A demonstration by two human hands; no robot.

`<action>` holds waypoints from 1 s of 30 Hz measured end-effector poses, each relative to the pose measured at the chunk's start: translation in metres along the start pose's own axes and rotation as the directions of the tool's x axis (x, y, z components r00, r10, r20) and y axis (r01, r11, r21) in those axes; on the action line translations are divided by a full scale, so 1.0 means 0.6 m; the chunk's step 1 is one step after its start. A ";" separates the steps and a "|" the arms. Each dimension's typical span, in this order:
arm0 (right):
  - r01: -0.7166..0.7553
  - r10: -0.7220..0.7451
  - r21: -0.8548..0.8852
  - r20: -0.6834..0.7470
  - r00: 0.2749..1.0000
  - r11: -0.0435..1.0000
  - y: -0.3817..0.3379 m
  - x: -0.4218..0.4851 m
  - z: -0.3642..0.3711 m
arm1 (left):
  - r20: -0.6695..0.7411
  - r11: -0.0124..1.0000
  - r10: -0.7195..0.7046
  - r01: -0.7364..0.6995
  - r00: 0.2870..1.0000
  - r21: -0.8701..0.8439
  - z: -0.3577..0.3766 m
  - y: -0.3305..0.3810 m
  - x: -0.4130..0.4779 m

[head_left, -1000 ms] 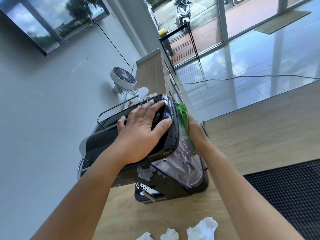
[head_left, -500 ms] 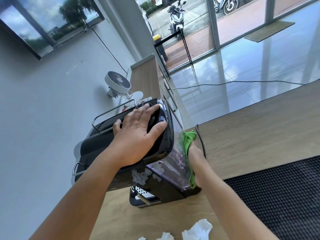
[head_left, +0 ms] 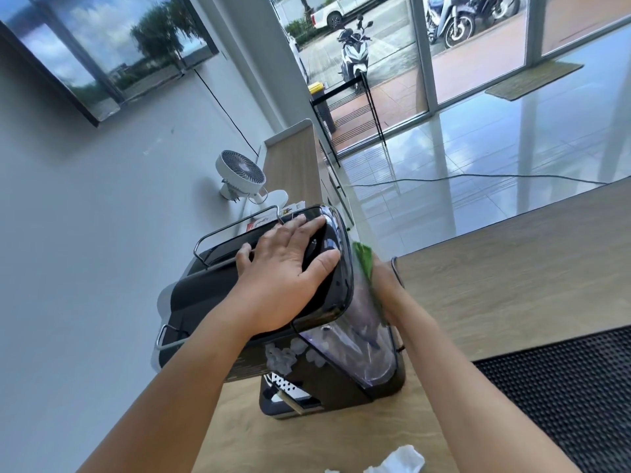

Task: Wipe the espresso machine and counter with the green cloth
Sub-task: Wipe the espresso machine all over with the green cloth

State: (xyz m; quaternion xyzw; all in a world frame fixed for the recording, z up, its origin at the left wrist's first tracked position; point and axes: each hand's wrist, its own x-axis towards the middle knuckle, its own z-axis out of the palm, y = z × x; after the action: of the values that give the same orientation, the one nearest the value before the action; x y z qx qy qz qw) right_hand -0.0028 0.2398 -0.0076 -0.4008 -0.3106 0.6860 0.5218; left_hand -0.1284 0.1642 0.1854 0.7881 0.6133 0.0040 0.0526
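Nearest, crumpled tissues [head_left: 399, 460] lie on the counter [head_left: 495, 268]. Beyond, the left hand [head_left: 286, 268] lies flat and spread on top of the espresso machine [head_left: 198, 298], likely steadying it, while the blurred right hand [head_left: 386, 288] holds the green cloth [head_left: 363, 264] pressed against its clear tank [head_left: 348, 343]. Farther off stands a fan [head_left: 240, 172].

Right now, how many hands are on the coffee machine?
2. The left hand lies flat on top of the espresso machine; the right hand presses the green cloth against its clear side, fingers blurred. None seem hidden.
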 end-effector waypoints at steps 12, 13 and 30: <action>0.197 -0.199 0.025 0.101 0.975 0.980 -0.167 -0.028 0.051 | 0.021 0.999 0.035 -0.035 0.999 0.003 0.001 0.032 -0.007; 0.139 -0.135 -0.017 0.137 0.981 0.990 -0.167 -0.015 0.042 | 0.024 0.999 0.039 -0.039 0.999 0.002 0.001 0.034 -0.006; -0.194 0.163 -0.125 -0.224 0.961 0.973 0.080 0.038 -0.078 | 0.017 0.999 0.046 -0.046 0.999 -0.002 0.003 0.032 -0.001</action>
State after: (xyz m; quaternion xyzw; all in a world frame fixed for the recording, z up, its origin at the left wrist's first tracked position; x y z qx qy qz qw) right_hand 0.0122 0.2495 -0.0762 -0.5351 -0.2650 0.6592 0.4571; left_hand -0.1097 0.1590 0.1854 0.8018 0.5947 -0.0011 0.0583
